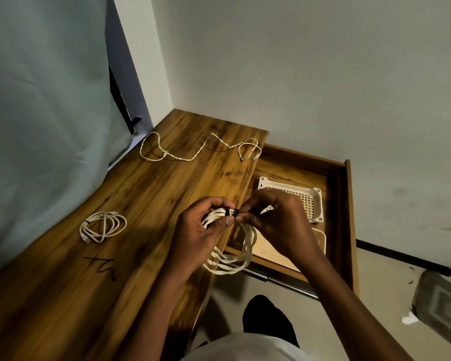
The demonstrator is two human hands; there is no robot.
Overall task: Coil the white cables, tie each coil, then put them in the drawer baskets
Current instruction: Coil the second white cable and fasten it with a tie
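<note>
Both hands, left (201,230) and right (274,220), pinch a looped braided white cable (235,259).

I see a wooden desk (146,204). On it: a coiled cable (102,226) near its left edge, a loose cable (193,149) strung along the far end, and black scribbles (102,265) nearer me.

Right hand (271,220) covers most of near basket (322,239); black tie (231,211) mostly hidden by fingers; floor mat (443,306) cut off at frame edge.
</note>
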